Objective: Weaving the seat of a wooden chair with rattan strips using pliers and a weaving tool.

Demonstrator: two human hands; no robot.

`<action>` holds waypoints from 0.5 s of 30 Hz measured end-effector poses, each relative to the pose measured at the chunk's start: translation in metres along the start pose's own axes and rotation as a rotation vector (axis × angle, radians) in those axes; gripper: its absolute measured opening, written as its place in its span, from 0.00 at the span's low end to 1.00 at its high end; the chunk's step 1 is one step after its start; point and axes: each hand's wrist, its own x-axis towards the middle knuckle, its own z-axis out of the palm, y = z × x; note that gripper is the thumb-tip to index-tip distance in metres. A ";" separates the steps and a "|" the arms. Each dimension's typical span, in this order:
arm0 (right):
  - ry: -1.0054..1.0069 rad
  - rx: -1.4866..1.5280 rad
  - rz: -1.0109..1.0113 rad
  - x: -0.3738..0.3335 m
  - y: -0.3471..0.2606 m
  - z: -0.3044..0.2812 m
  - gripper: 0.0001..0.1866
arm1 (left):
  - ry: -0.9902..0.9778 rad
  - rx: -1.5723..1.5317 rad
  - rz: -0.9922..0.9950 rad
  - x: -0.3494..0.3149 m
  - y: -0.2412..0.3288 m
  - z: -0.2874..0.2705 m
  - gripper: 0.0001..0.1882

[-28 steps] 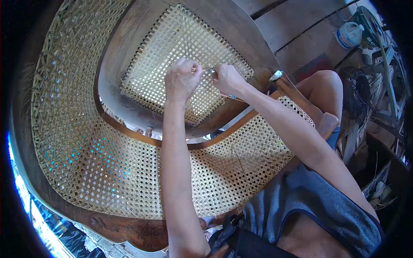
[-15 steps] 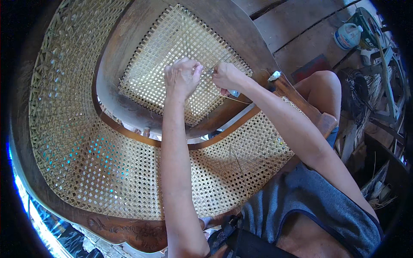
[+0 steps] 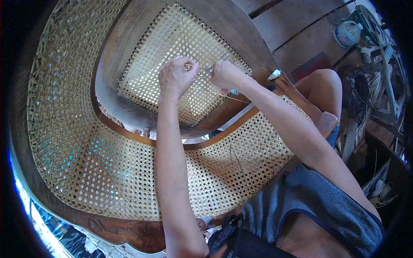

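Observation:
A chair seat of woven cane point(image 3: 150, 69) fills the middle of a dark wooden frame point(image 3: 112, 64). Over its centre, my left hand point(image 3: 176, 76) pinches a thin cane strand point(image 3: 188, 66) between thumb and fingers. Just to the right, my right hand point(image 3: 228, 76) is closed round a small tool whose metal tip point(image 3: 209, 70) points at the left hand. Most of that tool is hidden in the fist; a pale blue bit shows under it. Below the right hand, a loose cane strand point(image 3: 234, 98) trails across the seat toward the frame's edge.
A curved cane backrest point(image 3: 129, 180) with a carved wooden rim point(image 3: 129, 232) wraps round the left and near side. A wooden armrest point(image 3: 320, 118) lies beside my knee. On the plank floor at far right stand a plastic jug point(image 3: 347, 34) and a dark green bucket point(image 3: 365, 26).
My left hand has shifted slightly left, away from the right hand, and its thumb and fingers now show a gap with the strand in it. The right hand has barely moved.

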 end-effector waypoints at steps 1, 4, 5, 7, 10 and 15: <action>-0.020 -0.031 0.001 0.001 0.000 0.000 0.11 | -0.002 0.000 -0.002 0.000 0.000 -0.001 0.09; -0.002 0.046 -0.005 0.005 0.006 0.001 0.10 | -0.003 0.013 0.009 0.000 0.002 0.002 0.09; -0.006 0.046 -0.003 0.007 0.009 0.001 0.10 | 0.002 0.025 0.011 0.000 0.002 0.003 0.09; -0.006 0.027 -0.088 0.012 0.016 -0.001 0.14 | 0.004 0.035 0.009 -0.001 0.000 0.004 0.09; -0.108 0.124 -0.103 0.025 0.032 -0.011 0.14 | -0.007 0.045 0.001 0.003 0.003 0.007 0.09; -0.088 -0.037 -0.087 0.009 0.014 -0.006 0.15 | -0.036 0.155 0.081 -0.003 -0.002 0.009 0.11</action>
